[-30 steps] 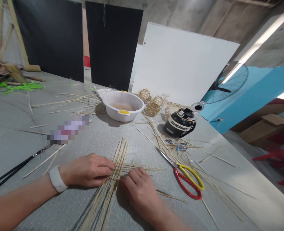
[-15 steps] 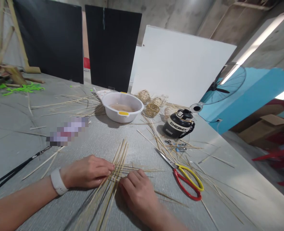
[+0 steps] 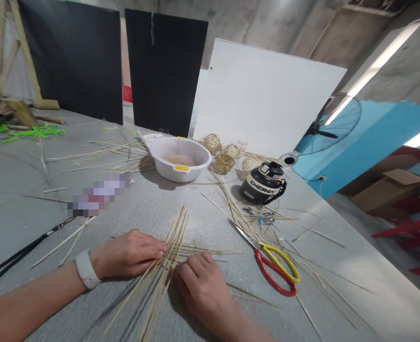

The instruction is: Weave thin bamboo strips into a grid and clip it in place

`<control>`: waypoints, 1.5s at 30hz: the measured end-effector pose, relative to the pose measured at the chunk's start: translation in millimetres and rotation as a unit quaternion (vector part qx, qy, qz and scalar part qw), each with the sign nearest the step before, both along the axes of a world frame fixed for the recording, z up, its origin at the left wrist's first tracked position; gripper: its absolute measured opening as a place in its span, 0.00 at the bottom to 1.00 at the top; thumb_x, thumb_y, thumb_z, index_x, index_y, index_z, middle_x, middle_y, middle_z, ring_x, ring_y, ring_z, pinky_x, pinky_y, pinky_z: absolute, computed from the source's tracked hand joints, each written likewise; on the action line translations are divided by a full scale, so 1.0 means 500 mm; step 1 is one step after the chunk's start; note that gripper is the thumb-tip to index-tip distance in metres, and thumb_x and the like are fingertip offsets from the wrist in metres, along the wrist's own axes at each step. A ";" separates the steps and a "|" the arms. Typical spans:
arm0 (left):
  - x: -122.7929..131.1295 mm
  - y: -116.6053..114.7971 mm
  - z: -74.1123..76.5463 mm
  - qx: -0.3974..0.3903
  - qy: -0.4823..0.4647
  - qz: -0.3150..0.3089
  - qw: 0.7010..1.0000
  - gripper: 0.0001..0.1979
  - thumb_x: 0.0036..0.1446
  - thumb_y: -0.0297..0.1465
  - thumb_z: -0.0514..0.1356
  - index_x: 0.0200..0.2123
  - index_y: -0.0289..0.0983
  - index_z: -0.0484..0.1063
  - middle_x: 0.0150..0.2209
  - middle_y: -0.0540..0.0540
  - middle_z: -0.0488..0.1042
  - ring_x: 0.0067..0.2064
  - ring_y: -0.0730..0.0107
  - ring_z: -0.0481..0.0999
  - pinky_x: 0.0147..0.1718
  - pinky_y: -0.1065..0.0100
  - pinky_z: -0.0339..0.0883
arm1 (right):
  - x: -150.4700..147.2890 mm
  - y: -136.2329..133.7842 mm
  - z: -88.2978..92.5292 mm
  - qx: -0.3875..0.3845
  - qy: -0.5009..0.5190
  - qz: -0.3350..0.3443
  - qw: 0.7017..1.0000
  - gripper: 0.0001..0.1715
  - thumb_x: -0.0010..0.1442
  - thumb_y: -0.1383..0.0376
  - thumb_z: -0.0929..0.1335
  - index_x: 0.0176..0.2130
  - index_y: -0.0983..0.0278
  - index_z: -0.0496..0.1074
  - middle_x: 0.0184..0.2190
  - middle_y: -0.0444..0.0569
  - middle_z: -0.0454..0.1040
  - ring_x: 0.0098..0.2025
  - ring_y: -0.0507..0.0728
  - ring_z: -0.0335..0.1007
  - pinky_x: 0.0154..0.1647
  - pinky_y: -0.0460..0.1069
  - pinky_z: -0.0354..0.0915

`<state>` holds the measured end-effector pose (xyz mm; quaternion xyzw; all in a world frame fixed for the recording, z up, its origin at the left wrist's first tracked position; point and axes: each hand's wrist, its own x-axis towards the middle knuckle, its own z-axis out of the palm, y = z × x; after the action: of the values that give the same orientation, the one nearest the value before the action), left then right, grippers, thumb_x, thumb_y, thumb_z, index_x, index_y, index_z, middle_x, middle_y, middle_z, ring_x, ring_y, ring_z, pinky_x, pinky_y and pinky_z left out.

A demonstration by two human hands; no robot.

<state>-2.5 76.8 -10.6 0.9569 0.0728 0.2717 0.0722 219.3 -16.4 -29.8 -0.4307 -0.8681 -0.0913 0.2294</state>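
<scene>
The weave (image 3: 173, 248) of thin strips (image 3: 184, 224) lies on the bench (image 3: 153, 204), a loose crossing with the left hand (image 3: 133, 254) at its left edge and the right hand (image 3: 205, 282) beside the near part of its right edge. The left fingers are close together and slightly bent, tips at the strips; whether they pinch or only press, I cannot tell. The right fingers are curled under with little gap between them, tips hidden, so I cannot tell what they have hold of. To do this well, I would pin the weave with one hand and ease the strips sideways with the other, evening the gaps gently, since such thin pieces probably skew when forced. Counted around the weave: two hands, one basin (image 3: 167, 172) beyond it, at least four woven balls (image 3: 212, 143) beyond and rightward, one flask (image 3: 262, 186) nearer on that side, one pair of scissors (image 3: 257, 245) to its right; the strips overlap too much to count
</scene>
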 end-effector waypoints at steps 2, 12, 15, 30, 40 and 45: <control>-0.001 0.000 -0.001 -0.002 0.001 0.002 1.000 0.07 0.64 0.27 0.53 0.41 0.36 0.71 0.41 0.44 0.81 0.43 0.68 0.81 0.42 0.72 0.73 | 0.000 0.000 0.000 -0.004 0.000 -0.001 1.000 0.07 0.59 0.71 0.65 0.29 0.63 0.65 0.25 0.44 0.68 0.28 0.54 0.60 0.32 0.50 0.53; 0.000 0.003 -0.010 0.006 -0.005 -0.009 1.000 0.06 0.63 0.26 0.53 0.39 0.36 0.70 0.41 0.43 0.81 0.41 0.68 0.81 0.39 0.71 0.73 | -0.001 0.003 0.004 -0.014 -0.009 0.001 1.000 0.07 0.59 0.71 0.64 0.29 0.63 0.65 0.26 0.45 0.69 0.28 0.54 0.59 0.31 0.50 0.54; 0.003 0.001 -0.015 0.007 -0.020 -0.006 1.000 0.05 0.62 0.26 0.54 0.38 0.37 0.69 0.41 0.43 0.81 0.41 0.68 0.81 0.39 0.72 0.73 | -0.001 0.002 0.003 -0.008 -0.001 0.003 1.000 0.08 0.59 0.73 0.63 0.29 0.63 0.65 0.25 0.45 0.68 0.27 0.54 0.58 0.31 0.50 0.54; 0.010 -0.005 -0.023 -0.003 -0.043 0.000 0.999 0.07 0.59 0.24 0.54 0.32 0.37 0.71 0.37 0.42 0.81 0.39 0.66 0.81 0.36 0.71 0.75 | -0.003 0.008 0.004 0.005 0.034 0.021 0.999 0.11 0.62 0.73 0.61 0.29 0.63 0.67 0.24 0.45 0.68 0.26 0.54 0.60 0.30 0.50 0.52; 0.009 -0.006 -0.014 0.014 -0.010 -0.002 1.000 0.07 0.60 0.24 0.53 0.35 0.35 0.70 0.40 0.41 0.81 0.41 0.64 0.81 0.38 0.68 0.76 | -0.001 0.013 0.007 0.034 0.031 0.032 0.998 0.14 0.63 0.73 0.59 0.28 0.64 0.67 0.23 0.45 0.67 0.25 0.54 0.58 0.29 0.50 0.51; 0.011 -0.011 -0.013 0.037 -0.018 0.005 0.999 0.08 0.61 0.23 0.52 0.32 0.35 0.70 0.39 0.41 0.81 0.40 0.64 0.81 0.38 0.68 0.77 | -0.004 0.012 0.005 0.037 0.029 0.041 0.998 0.16 0.65 0.72 0.59 0.28 0.64 0.67 0.23 0.45 0.67 0.25 0.54 0.56 0.29 0.50 0.51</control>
<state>3.2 71.2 -16.9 0.9535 0.0666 0.2916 0.0370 217.4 -10.4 -27.5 -0.3880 -0.8741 -0.1016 0.2740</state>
